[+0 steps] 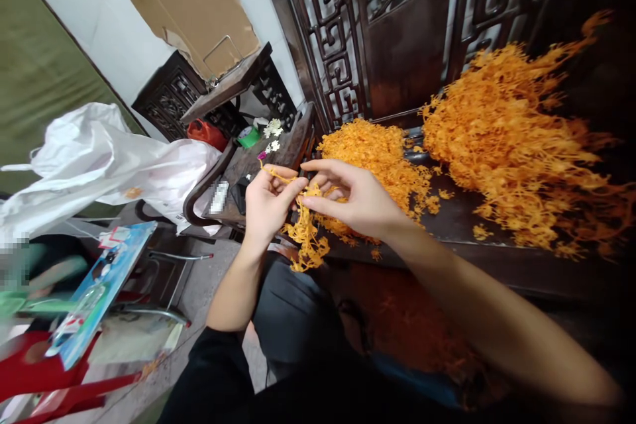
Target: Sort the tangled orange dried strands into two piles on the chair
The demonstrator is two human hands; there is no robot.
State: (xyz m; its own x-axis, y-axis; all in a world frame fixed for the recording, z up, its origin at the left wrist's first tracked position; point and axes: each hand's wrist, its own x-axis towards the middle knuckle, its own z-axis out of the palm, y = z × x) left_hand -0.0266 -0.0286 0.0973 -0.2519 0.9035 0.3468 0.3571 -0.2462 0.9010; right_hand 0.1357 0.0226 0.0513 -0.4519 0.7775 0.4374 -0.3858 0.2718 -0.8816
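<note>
Between my two hands is a strand of orange plastic flowers [309, 238], its cluster hanging down over my lap. My left hand [271, 202] pinches the strand's thin stem between thumb and fingers. A small purple piece [262, 156] shows just beyond the left fingertips. My right hand [350, 199] is curled around the upper part of the cluster, thumb against it and index finger stretched toward the left hand. Behind the right hand lies a pile of loose orange plastic flowers [372, 152] on a dark wooden bench.
A larger orange flower heap [521, 146] lies to the right against the carved wooden backrest [405, 59]. Green tape [248, 136], white flowers [273, 128] and a red bag [206, 134] are at the back left. White sacks [114, 159], a blue folding table [104, 291] and a person are on the left.
</note>
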